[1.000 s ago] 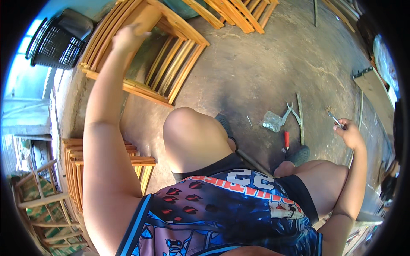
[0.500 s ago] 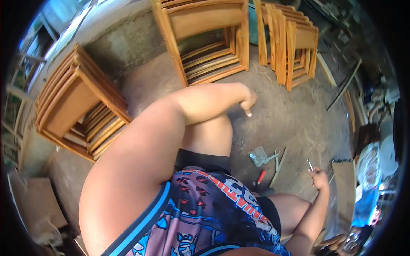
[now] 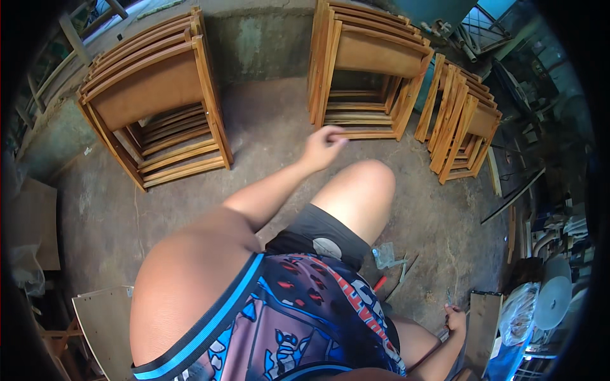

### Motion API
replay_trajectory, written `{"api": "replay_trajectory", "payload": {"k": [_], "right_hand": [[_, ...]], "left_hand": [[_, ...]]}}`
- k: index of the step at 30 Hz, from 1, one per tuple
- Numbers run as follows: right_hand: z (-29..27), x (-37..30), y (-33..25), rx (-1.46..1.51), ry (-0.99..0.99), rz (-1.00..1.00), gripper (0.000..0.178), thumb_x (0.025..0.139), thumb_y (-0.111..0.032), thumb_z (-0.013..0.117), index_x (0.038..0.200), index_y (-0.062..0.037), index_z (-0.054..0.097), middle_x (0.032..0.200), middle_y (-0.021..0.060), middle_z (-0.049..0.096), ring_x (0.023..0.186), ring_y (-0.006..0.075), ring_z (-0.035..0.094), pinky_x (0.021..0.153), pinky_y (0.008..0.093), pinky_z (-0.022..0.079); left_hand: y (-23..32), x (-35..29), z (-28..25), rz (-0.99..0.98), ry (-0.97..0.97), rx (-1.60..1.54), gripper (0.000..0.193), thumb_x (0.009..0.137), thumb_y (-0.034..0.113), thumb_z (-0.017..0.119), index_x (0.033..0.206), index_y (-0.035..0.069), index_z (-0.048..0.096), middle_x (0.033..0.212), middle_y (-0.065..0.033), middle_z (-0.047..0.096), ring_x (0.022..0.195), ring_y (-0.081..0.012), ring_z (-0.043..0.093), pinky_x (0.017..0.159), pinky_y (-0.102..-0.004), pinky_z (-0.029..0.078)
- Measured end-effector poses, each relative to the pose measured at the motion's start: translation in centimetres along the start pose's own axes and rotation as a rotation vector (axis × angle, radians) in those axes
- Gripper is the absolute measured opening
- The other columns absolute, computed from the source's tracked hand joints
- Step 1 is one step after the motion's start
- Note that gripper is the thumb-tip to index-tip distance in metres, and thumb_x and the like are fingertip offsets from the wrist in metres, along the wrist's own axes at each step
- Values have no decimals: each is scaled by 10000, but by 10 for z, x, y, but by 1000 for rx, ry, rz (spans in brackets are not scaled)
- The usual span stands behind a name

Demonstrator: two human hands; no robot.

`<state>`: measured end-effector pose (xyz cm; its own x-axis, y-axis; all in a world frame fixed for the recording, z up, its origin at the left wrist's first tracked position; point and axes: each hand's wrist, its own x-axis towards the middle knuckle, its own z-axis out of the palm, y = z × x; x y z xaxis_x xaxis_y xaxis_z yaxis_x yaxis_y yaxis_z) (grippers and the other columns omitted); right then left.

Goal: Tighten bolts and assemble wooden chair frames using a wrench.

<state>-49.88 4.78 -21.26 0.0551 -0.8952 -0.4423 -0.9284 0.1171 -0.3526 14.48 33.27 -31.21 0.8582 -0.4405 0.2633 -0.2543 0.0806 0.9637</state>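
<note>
My left hand point(image 3: 323, 147) is raised in front of the middle stack of folding wooden frames point(image 3: 381, 54), above my bent knee. Its fingers are curled toward the thumb and slightly blurred; anything small between them I cannot make out. Low on the right, my right hand point(image 3: 455, 319) is closed around a slim silver metal tool point(image 3: 448, 297), whose thin end points away from me. On the floor between my legs lie a clear plastic bag point(image 3: 383, 255), a thin metal tool with long arms point(image 3: 402, 270) and a red-handled tool point(image 3: 380, 283), partly hidden by my shirt.
Another stack of brown-panelled wooden frames point(image 3: 149, 95) stands at the left, and a smaller stack point(image 3: 464, 120) at the far right. Long strips point(image 3: 513, 195) lie along the right side. Near my right hand are a board point(image 3: 484, 330) and a plastic-wrapped bundle point(image 3: 518, 311).
The view has swung left, so the frame stacks sit further right. My left forearm has lifted and its fingers have curled. My right hand still holds the slim metal tool.
</note>
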Motion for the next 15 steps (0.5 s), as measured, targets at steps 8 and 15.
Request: {"api": "replay_trajectory", "payload": {"k": [8, 15], "right_hand": [[0, -9, 23, 34, -34, 59, 319, 917, -313, 766, 1016, -25, 672, 637, 11, 523, 463, 148, 483, 408, 346, 416], [-17, -1, 39, 23, 58, -4, 388, 925, -377, 753, 1111, -43, 688, 651, -12, 520, 500, 129, 473, 421, 303, 401]], "left_hand": [[63, 119, -322, 625, 698, 856, 421, 821, 323, 776, 1130, 43, 722, 985, -182, 755, 937, -365, 730, 854, -452, 576], [135, 167, -506, -270, 30, 1605, 823, 807, 536, 809, 1473, 130, 546, 1383, -207, 638, 1280, -366, 608, 1083, -432, 483]]}}
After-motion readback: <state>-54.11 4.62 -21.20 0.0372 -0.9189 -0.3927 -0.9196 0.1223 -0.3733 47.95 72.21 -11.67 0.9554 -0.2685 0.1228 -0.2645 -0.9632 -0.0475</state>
